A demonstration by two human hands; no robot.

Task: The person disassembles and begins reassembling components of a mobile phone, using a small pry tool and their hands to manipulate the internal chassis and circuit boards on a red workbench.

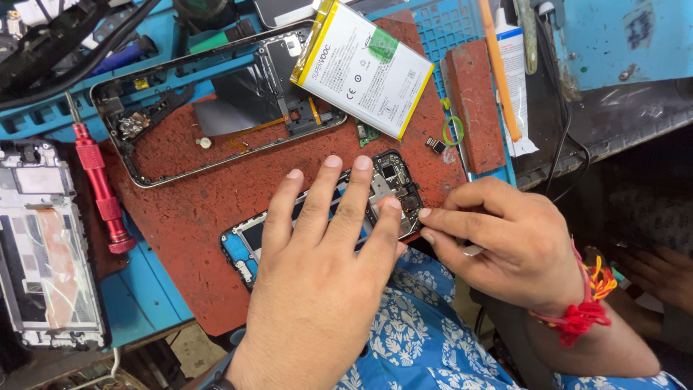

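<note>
The left hand (317,267) is lying flat, fingers spread, hiding most of the phone (390,184); beside it, the right hand (505,242) is pinching tweezers (473,250), mostly hidden.

Bright, even daylight (edges slightly warped)

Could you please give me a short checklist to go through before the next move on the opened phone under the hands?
1. Left hand lies flat on the opened black phone body with its exposed circuit board, steadying it: ok.
2. Right hand pinches a thin metal tool at the phone's upper right edge; its tip is hidden: cannot tell.
3. White rectangular battery with yellow edges rests apart from the phone, partly over the empty black phone frame: ok.
4. Red-handled screwdriver lies off to the left, away from both hands: ok.
5. Small loose parts lie on the worn red work mat near the phone: not ok.
</note>
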